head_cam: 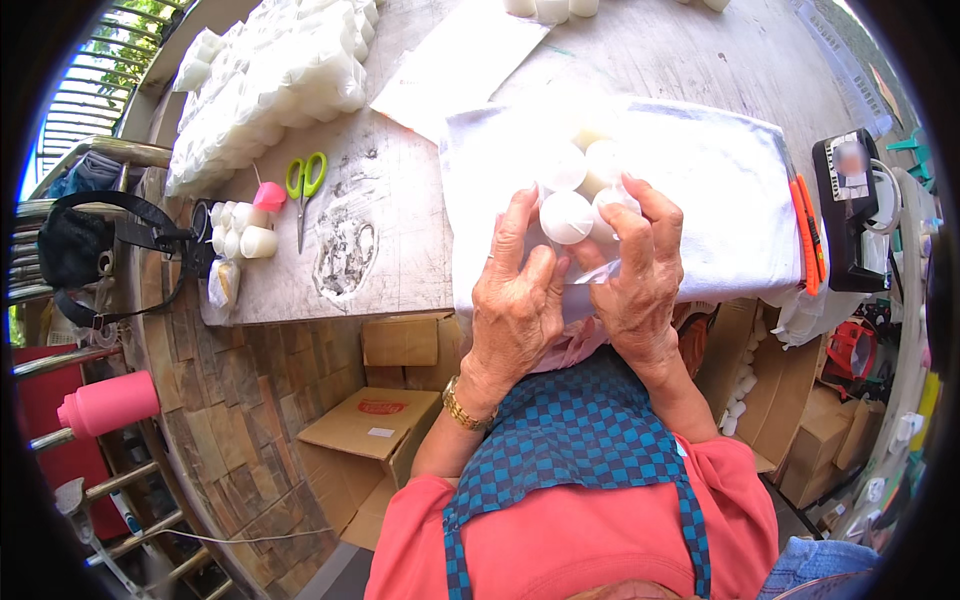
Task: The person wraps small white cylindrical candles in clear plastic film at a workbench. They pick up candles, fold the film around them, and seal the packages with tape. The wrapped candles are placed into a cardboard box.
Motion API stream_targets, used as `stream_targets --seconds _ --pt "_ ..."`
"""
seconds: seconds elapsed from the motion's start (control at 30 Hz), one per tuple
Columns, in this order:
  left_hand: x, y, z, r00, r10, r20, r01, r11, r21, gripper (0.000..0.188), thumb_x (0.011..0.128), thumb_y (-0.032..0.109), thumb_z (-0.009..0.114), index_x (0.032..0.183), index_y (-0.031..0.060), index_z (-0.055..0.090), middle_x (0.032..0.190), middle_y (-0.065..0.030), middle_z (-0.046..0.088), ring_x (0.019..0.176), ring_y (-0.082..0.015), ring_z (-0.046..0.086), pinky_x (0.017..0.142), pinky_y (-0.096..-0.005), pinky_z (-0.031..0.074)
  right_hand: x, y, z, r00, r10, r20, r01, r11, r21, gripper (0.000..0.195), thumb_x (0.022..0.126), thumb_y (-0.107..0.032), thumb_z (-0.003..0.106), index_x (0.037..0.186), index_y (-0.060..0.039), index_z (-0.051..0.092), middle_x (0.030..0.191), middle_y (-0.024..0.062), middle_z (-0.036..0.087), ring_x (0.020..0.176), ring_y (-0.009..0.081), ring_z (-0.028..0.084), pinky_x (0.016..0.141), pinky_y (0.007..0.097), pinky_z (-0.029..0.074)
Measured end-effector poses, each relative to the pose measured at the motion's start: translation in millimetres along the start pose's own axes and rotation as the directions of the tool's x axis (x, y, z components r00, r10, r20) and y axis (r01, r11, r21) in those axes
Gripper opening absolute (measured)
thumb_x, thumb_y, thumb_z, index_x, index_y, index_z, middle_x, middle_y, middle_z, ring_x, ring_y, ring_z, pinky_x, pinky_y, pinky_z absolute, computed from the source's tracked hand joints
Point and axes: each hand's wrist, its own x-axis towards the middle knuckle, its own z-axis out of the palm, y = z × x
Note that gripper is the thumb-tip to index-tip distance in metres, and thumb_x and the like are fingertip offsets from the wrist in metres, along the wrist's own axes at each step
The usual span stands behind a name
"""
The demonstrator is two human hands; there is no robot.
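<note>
On a white cloth (720, 202), several white candles (566, 217) stand close together with clear plastic film (600, 273) around them. My left hand (517, 292) presses the near left side of this bundle, fingers stretched along it. From the right, my right hand (639, 262) curls its fingers over the candles and the film. Both hands hold the bundle between them. Glare washes out the far side of the group, so its edge there cannot be made out.
Wrapped white candles (277, 97) are piled at the back left. Green-handled scissors (306, 180), a pink candle (269, 196) and small white candles (251, 236) lie left. Orange cutters (807, 232) and a black tape dispenser (847, 217) sit right. A cardboard box (367, 424) stands below the table.
</note>
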Motion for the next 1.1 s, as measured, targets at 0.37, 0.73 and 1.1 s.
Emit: stream_targets --seconds 0.37,0.73,1.1 --pt "-14.7 -0.8 -13.1 0.993 0.050 0.105 -0.057 0.996 0.065 0.018 0.087 0.011 0.067 0.077 -0.0014 0.058 0.143 -0.0303 0.044 0.128 -0.0422 0.051 0.108 -0.0615 0.034 -2.2 -0.8 -16.3 0.994 -0.031 0.105 0.027 0.999 0.041 0.045 0.068 -0.002 0.080 0.108 -0.0074 0.061 0.123 0.0163 0.053 0.102 0.0330 0.058 0.077 0.0399 0.053" --pt "18.7 0.8 -41.4 0.993 0.100 0.055 -0.099 0.995 -0.025 0.035 0.091 0.036 0.059 0.112 0.0091 0.068 0.150 -0.0247 0.038 0.137 -0.0403 0.039 0.116 -0.0603 0.013 -22.6 21.3 -51.5 0.994 -0.077 0.082 0.068 0.991 0.111 0.043 0.072 0.001 0.070 0.110 -0.0090 0.054 0.134 0.0202 0.045 0.113 0.0361 0.055 0.090 0.0452 0.051" --pt "39.2 -3.0 0.0 0.980 0.181 0.087 -0.188 0.979 0.076 0.027 0.088 0.025 0.062 0.111 0.0143 0.069 0.139 -0.0143 0.047 0.132 -0.0362 0.040 0.113 -0.0682 0.006 -31.7 5.4 -51.7 0.988 -0.039 0.152 0.088 0.939 -0.333 0.035 0.080 -0.006 0.062 0.114 0.0019 0.066 0.146 0.0265 0.038 0.130 0.0418 0.041 0.103 0.0535 0.036"
